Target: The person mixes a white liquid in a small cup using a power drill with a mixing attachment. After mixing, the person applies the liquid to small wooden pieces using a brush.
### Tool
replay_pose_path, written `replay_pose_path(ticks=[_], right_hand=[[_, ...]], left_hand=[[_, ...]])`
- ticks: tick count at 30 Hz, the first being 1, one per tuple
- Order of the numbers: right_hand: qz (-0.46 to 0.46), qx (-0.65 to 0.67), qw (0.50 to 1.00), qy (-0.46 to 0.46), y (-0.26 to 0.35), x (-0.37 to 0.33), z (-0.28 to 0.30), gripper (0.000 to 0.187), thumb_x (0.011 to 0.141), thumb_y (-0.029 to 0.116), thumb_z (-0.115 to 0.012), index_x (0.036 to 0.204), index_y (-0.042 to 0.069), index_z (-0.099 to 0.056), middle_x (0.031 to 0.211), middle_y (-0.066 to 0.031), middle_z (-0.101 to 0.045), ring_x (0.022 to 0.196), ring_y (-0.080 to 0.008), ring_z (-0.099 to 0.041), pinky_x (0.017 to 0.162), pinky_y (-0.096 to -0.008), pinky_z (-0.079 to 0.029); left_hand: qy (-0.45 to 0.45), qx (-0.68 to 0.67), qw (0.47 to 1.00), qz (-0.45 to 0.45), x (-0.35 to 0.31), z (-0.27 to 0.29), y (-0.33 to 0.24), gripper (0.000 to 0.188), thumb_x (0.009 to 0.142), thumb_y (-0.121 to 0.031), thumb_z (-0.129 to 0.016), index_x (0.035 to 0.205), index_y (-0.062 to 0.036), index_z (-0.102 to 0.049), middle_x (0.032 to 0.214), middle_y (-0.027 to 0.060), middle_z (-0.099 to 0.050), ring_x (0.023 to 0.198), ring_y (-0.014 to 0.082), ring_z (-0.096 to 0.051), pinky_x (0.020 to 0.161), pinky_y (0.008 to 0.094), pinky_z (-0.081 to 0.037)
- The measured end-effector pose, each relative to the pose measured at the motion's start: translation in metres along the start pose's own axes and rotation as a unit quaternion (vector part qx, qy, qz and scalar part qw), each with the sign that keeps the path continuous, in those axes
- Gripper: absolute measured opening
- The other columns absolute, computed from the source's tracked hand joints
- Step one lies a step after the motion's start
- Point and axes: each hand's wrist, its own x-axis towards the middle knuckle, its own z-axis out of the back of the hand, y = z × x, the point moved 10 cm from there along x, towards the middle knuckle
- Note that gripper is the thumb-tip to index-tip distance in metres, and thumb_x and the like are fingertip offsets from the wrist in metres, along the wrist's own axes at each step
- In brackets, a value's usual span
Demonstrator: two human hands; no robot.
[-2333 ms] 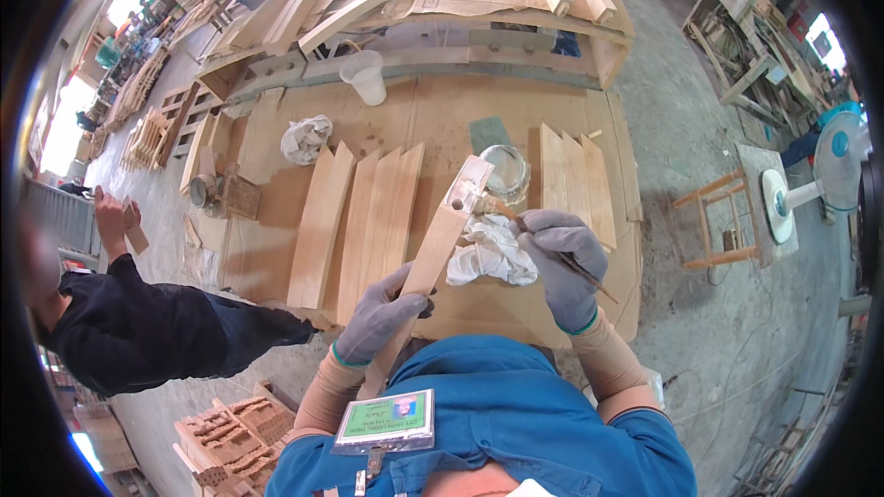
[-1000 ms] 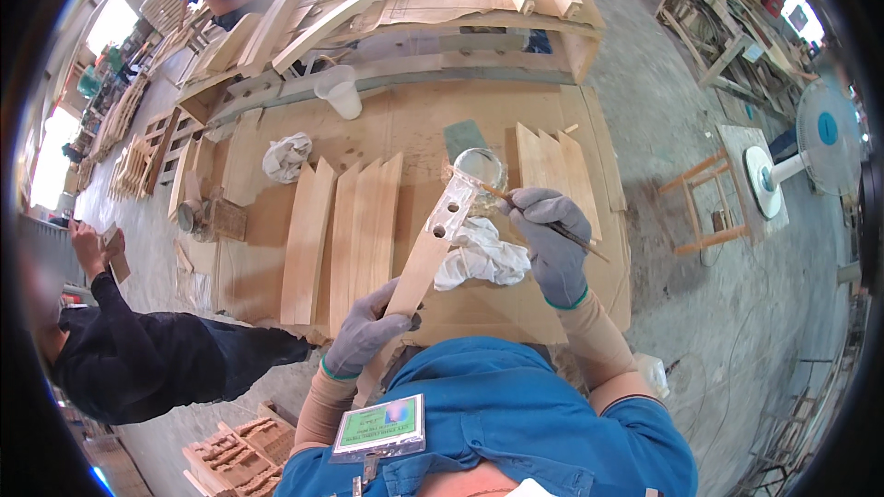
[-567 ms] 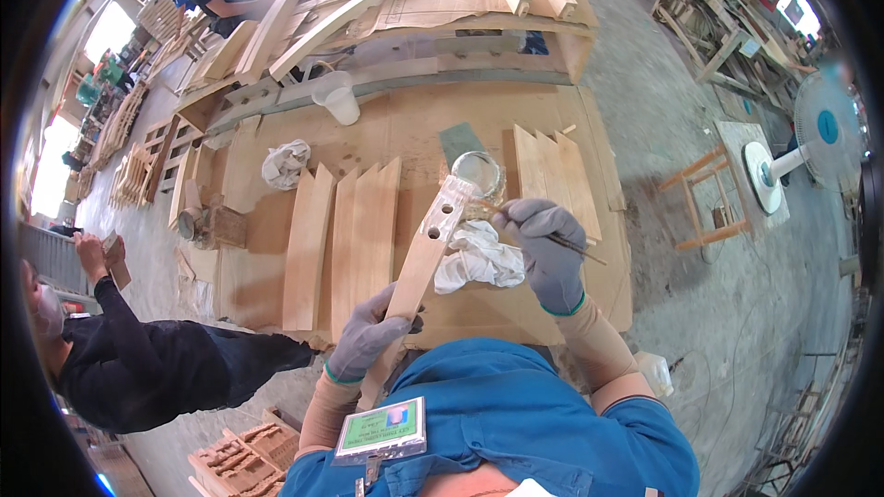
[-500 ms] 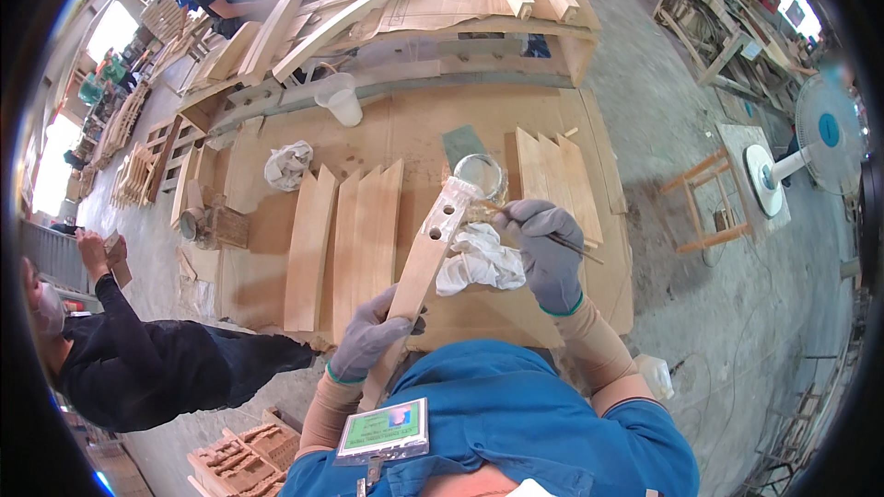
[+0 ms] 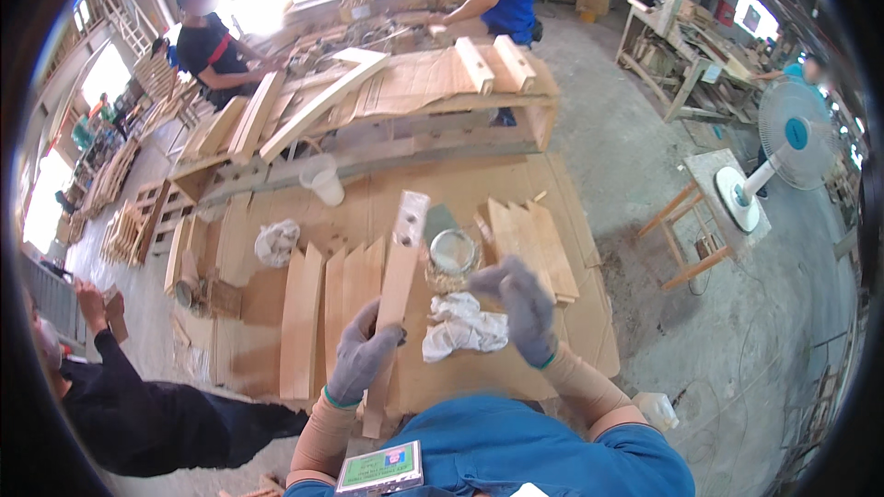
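Note:
My left hand (image 5: pixel 366 350), in a grey glove, grips a long pale wooden bar (image 5: pixel 400 267) held up at a slant. Two round holes show near its upper end, where the surface looks wet and whitish. My right hand (image 5: pixel 525 308), also gloved, is beside a round open can (image 5: pixel 452 251). Its fingers are bent together and smeared by motion; the thin brush they pinched a moment earlier is hidden now. A crumpled white cloth (image 5: pixel 465 324) lies just left of my right hand, below the can.
Pointed wooden slats lie left (image 5: pixel 302 322) and right (image 5: pixel 534 244) on the cardboard-covered table (image 5: pixel 589 322). Behind are a white plastic cup (image 5: pixel 322 180) and a bench (image 5: pixel 414 83) with bars. A fan (image 5: pixel 796 136) stands right; a co-worker (image 5: pixel 175 405) is at left.
My view has tilted up, showing more of the far workshop. The bar stands more upright in my left hand. My right hand has turned, and the brush handle no longer shows.

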Motion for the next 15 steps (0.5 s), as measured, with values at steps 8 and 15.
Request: replay_pose_path(ticks=[8,15], right_hand=[[0.091,-0.395,0.905,0.128,-0.035,-0.025,-0.045,0.087,0.082,0.023,-0.068,0.143,-0.007,-0.014,0.140,-0.0323,-0.033,0.120,-0.0445,-0.047,0.093,-0.0421,-0.047],[0.113,-0.444,0.888,-0.034,-0.040,0.106,0.037,0.077,0.078,0.012,-0.067,0.142,-0.002,-0.027,0.129,-0.0267,-0.049,0.097,-0.0412,-0.061,0.074,-0.0421,-0.053]], left_hand=[[-0.029,-0.147,0.986,-0.077,0.124,-0.048,-0.097,0.036,0.096,-0.030,-0.052,0.118,-0.0026,-0.048,0.096,0.0073,-0.059,0.083,0.0146,-0.060,0.074,0.0307,-0.051],[0.003,-0.188,0.973,-0.131,0.185,-0.040,-0.099,0.057,0.096,-0.023,-0.053,0.144,-0.0053,-0.028,0.128,0.0077,-0.047,0.108,0.0191,-0.053,0.091,0.0355,-0.048]])
